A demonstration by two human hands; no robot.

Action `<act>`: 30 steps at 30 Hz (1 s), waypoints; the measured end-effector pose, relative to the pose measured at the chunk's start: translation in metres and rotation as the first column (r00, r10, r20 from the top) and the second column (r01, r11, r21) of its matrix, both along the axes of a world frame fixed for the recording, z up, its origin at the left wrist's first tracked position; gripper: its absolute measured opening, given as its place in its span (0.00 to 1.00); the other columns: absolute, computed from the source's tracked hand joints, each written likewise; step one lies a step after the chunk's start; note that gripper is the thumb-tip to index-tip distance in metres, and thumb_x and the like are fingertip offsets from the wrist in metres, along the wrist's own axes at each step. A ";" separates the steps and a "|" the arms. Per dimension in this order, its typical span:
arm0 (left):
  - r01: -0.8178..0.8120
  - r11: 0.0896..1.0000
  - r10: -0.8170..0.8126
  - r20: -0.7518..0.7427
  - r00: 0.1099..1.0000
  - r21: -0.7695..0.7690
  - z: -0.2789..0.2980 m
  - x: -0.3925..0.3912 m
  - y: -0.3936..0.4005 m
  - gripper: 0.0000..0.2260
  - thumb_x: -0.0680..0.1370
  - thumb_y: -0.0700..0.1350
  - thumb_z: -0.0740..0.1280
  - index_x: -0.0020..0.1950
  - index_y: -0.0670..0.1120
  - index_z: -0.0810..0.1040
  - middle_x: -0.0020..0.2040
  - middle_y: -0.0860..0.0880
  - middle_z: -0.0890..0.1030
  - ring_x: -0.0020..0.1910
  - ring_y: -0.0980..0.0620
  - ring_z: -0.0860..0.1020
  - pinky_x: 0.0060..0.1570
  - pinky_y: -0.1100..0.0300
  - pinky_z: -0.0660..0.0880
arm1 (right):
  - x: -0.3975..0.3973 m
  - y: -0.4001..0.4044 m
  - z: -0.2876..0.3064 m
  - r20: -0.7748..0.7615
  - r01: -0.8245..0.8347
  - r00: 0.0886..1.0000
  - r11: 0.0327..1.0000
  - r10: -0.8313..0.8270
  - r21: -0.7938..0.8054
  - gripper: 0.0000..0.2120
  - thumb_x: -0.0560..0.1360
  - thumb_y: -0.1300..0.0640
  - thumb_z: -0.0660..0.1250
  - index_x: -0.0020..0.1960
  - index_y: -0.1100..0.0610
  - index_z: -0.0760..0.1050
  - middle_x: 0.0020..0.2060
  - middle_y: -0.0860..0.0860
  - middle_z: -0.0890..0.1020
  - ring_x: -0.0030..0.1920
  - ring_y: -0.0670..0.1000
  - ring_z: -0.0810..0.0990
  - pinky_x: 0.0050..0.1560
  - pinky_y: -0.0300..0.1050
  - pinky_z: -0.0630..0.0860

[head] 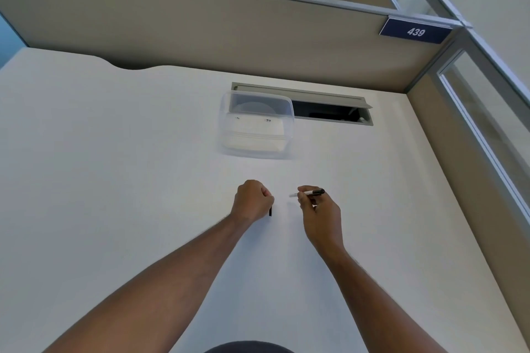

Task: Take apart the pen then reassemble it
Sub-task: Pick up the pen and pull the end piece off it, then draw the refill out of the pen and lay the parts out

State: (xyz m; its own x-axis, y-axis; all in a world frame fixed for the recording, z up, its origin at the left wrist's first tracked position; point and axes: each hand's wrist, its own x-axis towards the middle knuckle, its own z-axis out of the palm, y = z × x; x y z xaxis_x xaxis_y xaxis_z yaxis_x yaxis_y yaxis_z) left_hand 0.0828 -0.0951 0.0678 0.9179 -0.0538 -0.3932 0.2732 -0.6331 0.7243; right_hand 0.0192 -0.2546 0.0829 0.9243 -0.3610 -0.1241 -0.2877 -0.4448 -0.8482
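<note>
Partition sign reads 439; right hand pinches pen, left hand fisted on perhaps its cap

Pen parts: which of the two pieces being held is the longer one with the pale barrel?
The piece in the right hand, the pen barrel, lying roughly level. The left hand shows only a short black piece.
</note>
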 end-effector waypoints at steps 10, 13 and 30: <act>0.055 0.994 -0.059 0.034 0.998 0.098 -0.009 0.013 -0.028 0.07 0.73 0.37 0.68 0.37 0.39 0.84 0.38 0.44 0.88 0.41 0.46 0.86 0.41 0.57 0.81 | -0.004 -0.009 0.004 -0.012 -0.014 1.000 1.000 0.014 -0.028 0.09 0.82 0.52 0.67 0.51 0.38 0.79 0.45 0.37 0.85 0.41 0.39 0.81 0.42 0.37 0.72; 0.045 0.994 -0.051 0.057 0.997 0.100 -0.012 0.012 -0.027 0.07 0.74 0.41 0.70 0.38 0.40 0.84 0.37 0.45 0.87 0.40 0.46 0.85 0.42 0.57 0.81 | -0.004 -0.009 0.000 -0.032 -0.031 0.999 0.998 0.029 -0.046 0.06 0.82 0.52 0.67 0.56 0.44 0.81 0.45 0.40 0.86 0.39 0.37 0.80 0.43 0.37 0.72; -0.101 0.994 0.085 0.280 0.956 0.042 -0.040 -0.014 0.098 0.08 0.81 0.39 0.63 0.51 0.45 0.82 0.51 0.48 0.83 0.51 0.49 0.80 0.54 0.54 0.77 | 0.030 0.036 0.009 0.029 -0.166 0.985 0.975 0.172 -0.148 0.09 0.84 0.58 0.62 0.57 0.49 0.79 0.54 0.45 0.85 0.47 0.43 0.81 0.54 0.42 0.78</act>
